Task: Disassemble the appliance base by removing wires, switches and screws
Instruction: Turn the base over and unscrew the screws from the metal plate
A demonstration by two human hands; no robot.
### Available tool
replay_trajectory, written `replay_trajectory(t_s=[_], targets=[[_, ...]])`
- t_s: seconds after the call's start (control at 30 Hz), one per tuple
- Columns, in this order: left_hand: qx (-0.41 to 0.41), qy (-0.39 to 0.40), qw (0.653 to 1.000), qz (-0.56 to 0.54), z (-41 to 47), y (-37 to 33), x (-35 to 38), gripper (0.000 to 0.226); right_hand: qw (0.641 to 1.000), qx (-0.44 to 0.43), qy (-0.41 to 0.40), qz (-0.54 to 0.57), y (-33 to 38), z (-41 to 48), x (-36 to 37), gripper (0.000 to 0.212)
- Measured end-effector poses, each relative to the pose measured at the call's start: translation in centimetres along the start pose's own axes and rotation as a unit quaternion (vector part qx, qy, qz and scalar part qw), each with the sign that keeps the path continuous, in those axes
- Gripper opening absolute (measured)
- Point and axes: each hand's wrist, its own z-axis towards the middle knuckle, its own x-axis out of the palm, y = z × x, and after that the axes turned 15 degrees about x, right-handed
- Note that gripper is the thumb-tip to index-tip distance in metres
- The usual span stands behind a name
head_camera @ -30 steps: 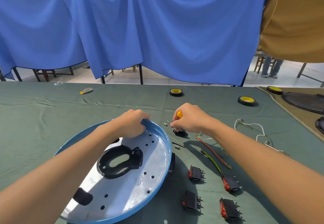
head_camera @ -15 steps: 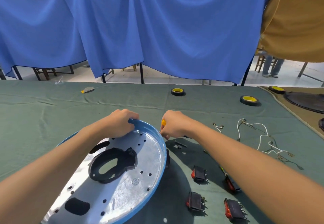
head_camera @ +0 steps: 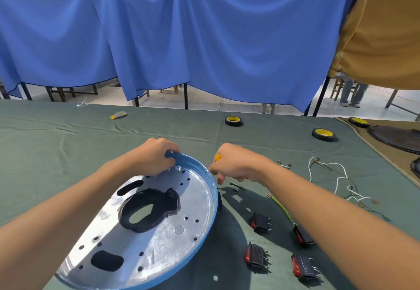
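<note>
Bright daylight, hard shadows on the green cloth (head_camera: 56, 153), glare across the metal base (head_camera: 159, 251), wide-angle bowing at edges.

Both bare forearms are pointing forward and inward. The left hand (head_camera: 156, 157) is gripping the base rim (head_camera: 193, 159) with curled fingers. The right hand (head_camera: 234, 164) is holding a yellow-handled tool (head_camera: 217, 157), knuckles up, fingers curled.

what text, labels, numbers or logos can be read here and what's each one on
None is legible.
Round stamp on the appliance base metal plate: too small and blurred to read.
Yellow cores of the tape rolls: any print is too blurred.
Rocker switches: no marking can be made out.
Yellow tool handle in the right hand: no print shows.
</note>
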Motion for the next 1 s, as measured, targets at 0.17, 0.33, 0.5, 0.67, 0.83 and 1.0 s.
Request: replay_trajectory(t_s=[0.17,0.33,0.5,0.67,0.83,1.0], targets=[[-0.037,-0.126,0.991,0.029,0.1,0.5,-0.8,0.022,0.986,0.026,0.144,0.079,-0.7,-1.7,-0.1,0.021],[-0.104,-0.078,0.984,0.122,-0.5,1.8,-0.6,0.026,0.977,0.022,0.191,0.097,-1.4,-1.9,0.3,0.023],[-0.169,-0.079,0.978,0.093,-2.0,3.6,-0.2,0.024,0.965,0.044,0.24,0.099,-1.9,-2.3,0.0,0.032],[-0.191,-0.099,0.97,0.11,-2.1,4.2,-0.2,0.028,0.962,0.053,0.258,0.07,-1.9,-2.6,0.2,0.031],[-0.183,-0.109,0.972,0.099,-1.8,4.5,-0.4,0.028,0.976,0.029,0.19,0.107,-1.4,-2.6,1.4,0.045],[-0.188,-0.133,0.97,0.071,-2.2,5.6,-1.0,0.031,0.947,-0.046,0.142,0.285,1.2,-2.4,0.1,0.038]])
